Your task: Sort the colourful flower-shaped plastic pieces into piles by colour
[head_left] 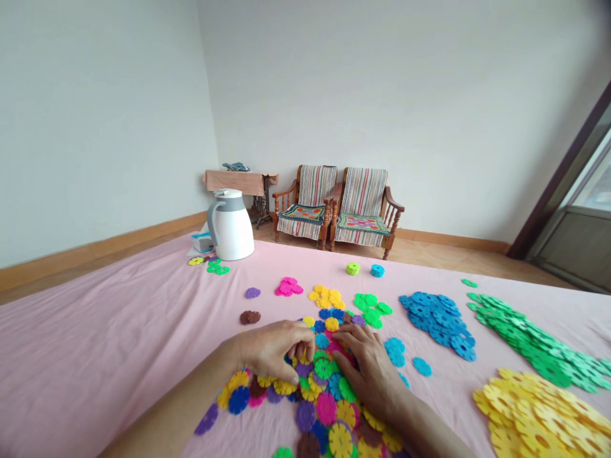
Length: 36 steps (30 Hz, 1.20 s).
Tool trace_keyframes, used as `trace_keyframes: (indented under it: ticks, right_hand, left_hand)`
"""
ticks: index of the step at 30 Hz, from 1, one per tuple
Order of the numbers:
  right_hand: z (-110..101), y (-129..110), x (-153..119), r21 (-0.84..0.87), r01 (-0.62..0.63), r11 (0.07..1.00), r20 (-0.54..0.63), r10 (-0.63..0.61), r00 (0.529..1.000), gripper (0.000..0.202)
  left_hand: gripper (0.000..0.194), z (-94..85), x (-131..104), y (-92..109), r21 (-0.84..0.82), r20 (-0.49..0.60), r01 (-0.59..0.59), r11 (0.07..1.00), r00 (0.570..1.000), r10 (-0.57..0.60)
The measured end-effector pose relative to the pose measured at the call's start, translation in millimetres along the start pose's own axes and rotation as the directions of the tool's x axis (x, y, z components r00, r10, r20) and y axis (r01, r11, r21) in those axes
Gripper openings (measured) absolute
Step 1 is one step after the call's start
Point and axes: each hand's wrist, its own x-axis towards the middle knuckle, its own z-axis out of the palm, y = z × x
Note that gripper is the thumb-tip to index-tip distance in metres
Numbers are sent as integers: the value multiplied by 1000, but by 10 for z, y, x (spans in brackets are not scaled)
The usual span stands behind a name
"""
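A pile of mixed-colour notched plastic discs (326,408) lies on the pink cloth in front of me. My left hand (277,348) rests over the pile's left side, its fingers curled down among the discs; whatever they may hold is hidden. On the right side of the pile lies my right hand (367,362), fingers spread over the discs. Small single-colour groups lie just beyond: pink discs (288,287), yellow discs (326,297), bright green discs (372,309), brown discs (250,317) and a purple disc (252,292). Light blue discs (395,352) are right of my right hand.
Larger heaps of blue (439,323), green (534,340) and yellow discs (544,413) spread on the right. Two short stacks, lime (353,269) and blue (377,271), stand near the far edge. A white jug (235,229) stands far left on the pink cloth (119,337).
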Motion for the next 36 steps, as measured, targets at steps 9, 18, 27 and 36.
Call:
trace_keyframes:
  ticks: [9,18,27,36]
  right_hand:
    - [7,-2,-8,-7,10,1000,-15,-10,1000,23]
    - [3,-1,-4,-5,16,1000,-18,-16,1000,23]
    - [6,0,-2,-11,16,1000,-27,-16,1000,23]
    - [2,7,-4,-12,4,1000,-7,-5,1000,23]
  left_hand:
    - [30,12,14,119,168,-138,2,986,990,22]
    - [19,120,77,13,119,-235,-43,992,970,70]
    - [16,-34,124,-305,-141,-463,121,983,869,-174]
    - [17,-353,-195,-1165,-242,-706,583,775,443,-553]
